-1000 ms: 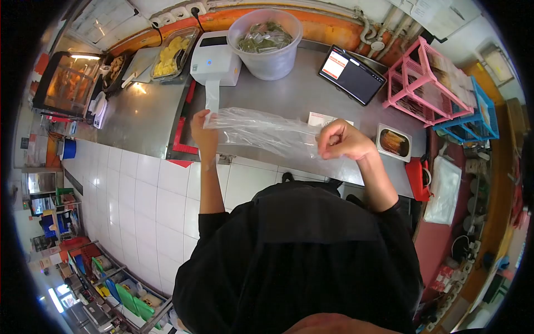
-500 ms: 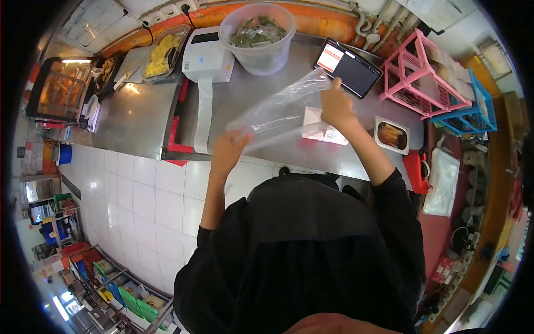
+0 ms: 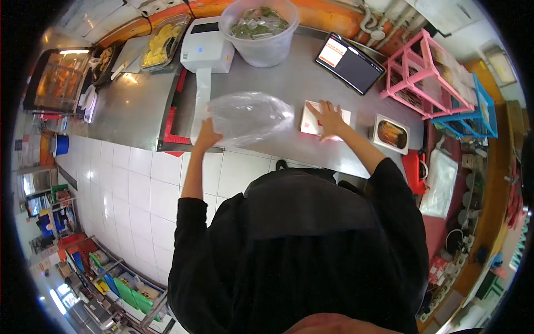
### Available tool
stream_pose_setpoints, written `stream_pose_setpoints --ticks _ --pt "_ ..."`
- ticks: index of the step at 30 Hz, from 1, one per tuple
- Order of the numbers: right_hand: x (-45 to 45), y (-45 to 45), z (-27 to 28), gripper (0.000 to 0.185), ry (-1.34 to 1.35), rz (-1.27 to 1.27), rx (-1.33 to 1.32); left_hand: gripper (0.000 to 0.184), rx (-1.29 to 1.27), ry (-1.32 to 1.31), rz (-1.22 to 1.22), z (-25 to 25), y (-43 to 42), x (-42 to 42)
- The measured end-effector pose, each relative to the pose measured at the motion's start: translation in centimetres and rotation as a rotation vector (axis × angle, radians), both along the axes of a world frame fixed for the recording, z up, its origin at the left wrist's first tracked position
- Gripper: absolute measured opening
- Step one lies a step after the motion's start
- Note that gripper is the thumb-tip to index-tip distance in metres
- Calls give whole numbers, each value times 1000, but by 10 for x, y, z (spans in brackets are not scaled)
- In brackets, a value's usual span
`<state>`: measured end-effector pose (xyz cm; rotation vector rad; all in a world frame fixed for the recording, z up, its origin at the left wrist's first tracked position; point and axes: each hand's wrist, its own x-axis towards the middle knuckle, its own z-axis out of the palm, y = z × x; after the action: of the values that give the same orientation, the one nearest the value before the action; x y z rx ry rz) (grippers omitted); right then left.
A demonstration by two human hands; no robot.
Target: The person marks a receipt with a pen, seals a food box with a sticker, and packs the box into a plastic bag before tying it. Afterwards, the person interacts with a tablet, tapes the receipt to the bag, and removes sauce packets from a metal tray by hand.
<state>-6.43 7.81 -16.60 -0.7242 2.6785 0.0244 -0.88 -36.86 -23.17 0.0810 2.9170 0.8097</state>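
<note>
The left hand [image 3: 208, 135] pinches a puffed-out clear bag [image 3: 245, 118] over the counter [image 3: 267, 82]; the right hand [image 3: 332, 123], fingers spread, apparently reaches for the white box [image 3: 307, 121] there, contact unclear; gripping it would need those fingers closed

- white tub [image 3: 262, 53] of leafy green packets, at twelve o'clock
- white printer [image 3: 207, 51], at eleven, just beside the tub
- clear tray [image 3: 153, 68] of yellow food, between ten and eleven
- lit glass cabinet [image 3: 58, 82], at ten
- blue bucket [image 3: 62, 145] above the floor, at nine
- tablet [image 3: 350, 63], tilted, screen lit, at one
- pink rack [image 3: 425, 73], at two, near the blue rack [image 3: 486, 106]
- metal pan [image 3: 389, 148] of brownish food, between two and three
</note>
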Motion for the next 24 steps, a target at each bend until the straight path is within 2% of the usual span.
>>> stream_pose_setpoints --ticks 3,5,7,8,9,11,13,15,16,17,18,19,21,22,24 --pt "-9 5 -5 126 -40 -57 -2 87 127 -88 73 7 35 5" --pt "-21 11 17 127 -7 -499 -258 85 149 -189 122 5 51 8" --pt "-37 24 43 125 -11 -447 -723 84 236 -111 56 16 68 8" --pt "-30 10 85 124 -81 -370 -975 84 326 -38 -18 21 77 6" --pt "-23 -4 99 124 -77 -379 -974 84 327 -41 -27 23 86 3" --pt "-11 -34 112 125 -368 -278 -1361 83 415 -288 -44 24 105 -5" --pt "6 -66 80 124 -109 -79 -1219 83 381 -238 -87 10 123 -9" --pt "27 -92 72 121 -154 10 -1152 84 341 -189 -110 6 132 -9" --pt "31 -94 53 106 -42 98 -1105 89 377 -182 -143 10 134 -7" --pt "34 -89 36 106 -56 106 -1108 93 413 -174 -174 13 135 -3" --pt "36 -77 25 102 47 174 -701 96 175 -213 -125 23 138 -2" --pt "36 -69 21 99 152 236 -291 96 175 -213 -114 35 141 -1" --pt "36 -57 18 97 139 207 -293 96 -256 -316 -123 52 151 4" --pt "41 -54 17 96 123 160 -293 93 -95 -338 -70 54 158 9" --pt "43 -55 20 94 128 151 -220 91 -30 -291 -134 11 155 5"
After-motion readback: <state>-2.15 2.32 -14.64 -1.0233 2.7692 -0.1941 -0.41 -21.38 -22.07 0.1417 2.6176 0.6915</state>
